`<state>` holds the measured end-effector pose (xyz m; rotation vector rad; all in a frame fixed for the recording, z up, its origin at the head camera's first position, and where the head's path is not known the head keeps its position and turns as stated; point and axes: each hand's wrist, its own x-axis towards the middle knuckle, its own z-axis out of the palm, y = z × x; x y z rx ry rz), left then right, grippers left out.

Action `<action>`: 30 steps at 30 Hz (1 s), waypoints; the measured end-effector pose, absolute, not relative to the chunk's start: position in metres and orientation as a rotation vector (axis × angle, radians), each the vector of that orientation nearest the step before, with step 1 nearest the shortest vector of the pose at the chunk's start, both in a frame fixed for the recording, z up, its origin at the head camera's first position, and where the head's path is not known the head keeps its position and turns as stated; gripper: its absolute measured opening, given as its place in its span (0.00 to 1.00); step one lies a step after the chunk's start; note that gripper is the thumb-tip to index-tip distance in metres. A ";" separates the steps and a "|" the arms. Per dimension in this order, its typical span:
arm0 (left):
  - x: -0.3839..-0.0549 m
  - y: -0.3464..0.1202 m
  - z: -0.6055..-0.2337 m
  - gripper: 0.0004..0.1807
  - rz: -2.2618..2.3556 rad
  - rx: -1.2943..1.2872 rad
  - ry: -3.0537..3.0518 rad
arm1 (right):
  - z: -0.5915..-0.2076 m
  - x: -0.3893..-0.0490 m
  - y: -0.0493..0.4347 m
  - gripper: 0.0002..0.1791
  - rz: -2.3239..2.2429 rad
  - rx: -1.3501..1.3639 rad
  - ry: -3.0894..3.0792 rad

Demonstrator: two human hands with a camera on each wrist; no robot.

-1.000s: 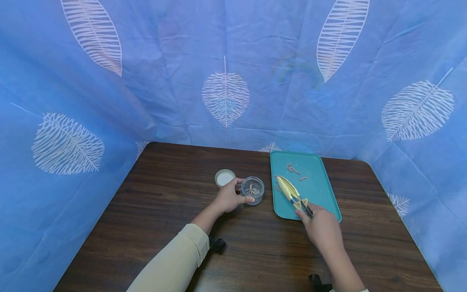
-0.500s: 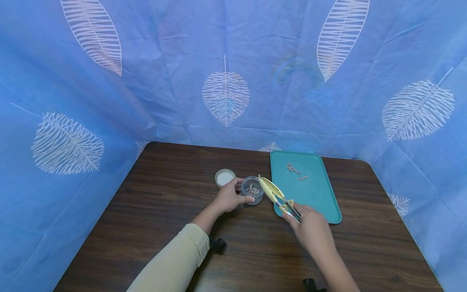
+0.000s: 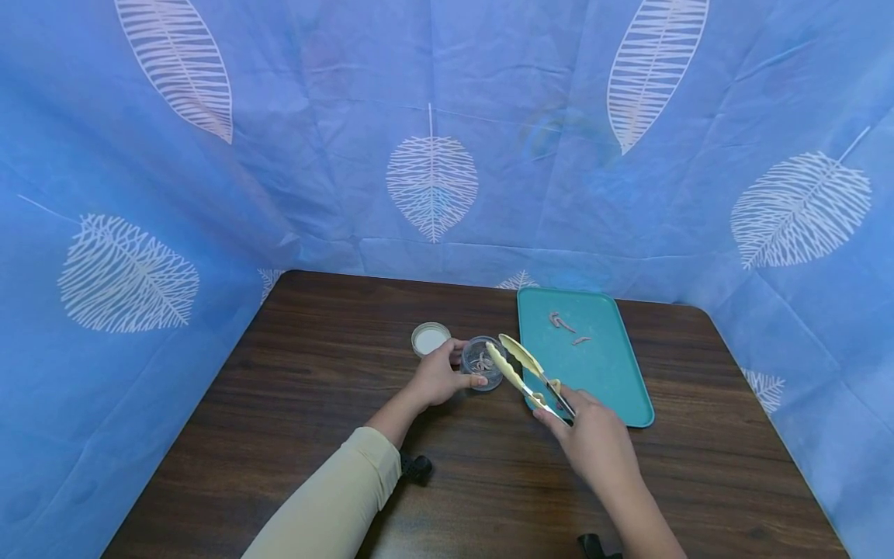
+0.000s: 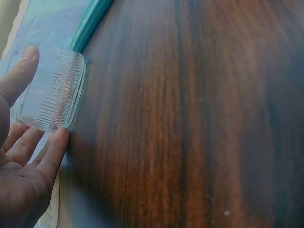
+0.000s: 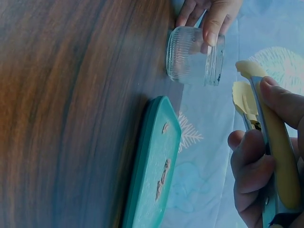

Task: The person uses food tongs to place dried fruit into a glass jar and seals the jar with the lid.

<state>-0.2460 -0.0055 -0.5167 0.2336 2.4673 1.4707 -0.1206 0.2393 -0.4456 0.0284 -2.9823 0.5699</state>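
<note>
My left hand (image 3: 436, 378) grips a clear glass jar (image 3: 491, 384) from its left side, thumb in front and fingers behind. Fine ribs run along the jar's lower wall (image 5: 183, 59) in the right wrist view. Several thin pinkish strips (image 3: 480, 366) lie inside it. My right hand (image 3: 594, 442) holds metal tongs (image 3: 515, 378) with yellow tips, fingers and thumb wrapped round the arms. The tongs' tips are spread, overlapping the jar's right rim in the head view, and nothing shows between them in the right wrist view.
A turquoise tray (image 3: 608, 373) lies right of the jar, bearing a few pinkish strips (image 3: 557, 320) towards its far end. Left of the jar sits a round lid (image 3: 431, 339) with a white face. Blue leaf-patterned cloth (image 3: 433, 186) hangs behind the dark wooden table (image 3: 335, 341).
The tongs went left from the tray to the jar's rim with a strip in their tips, then spread, and the strip is out of them. My left hand and the jar stayed put.
</note>
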 end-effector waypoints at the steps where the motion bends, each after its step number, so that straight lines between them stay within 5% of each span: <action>1: -0.246 -0.006 -0.517 0.43 1.469 0.233 2.468 | -0.446 -0.120 0.240 0.36 0.570 0.022 -2.977; 30: -0.246 -0.006 -0.517 0.44 1.475 0.235 2.452 | -0.475 -0.140 0.283 0.39 0.479 -0.162 -3.096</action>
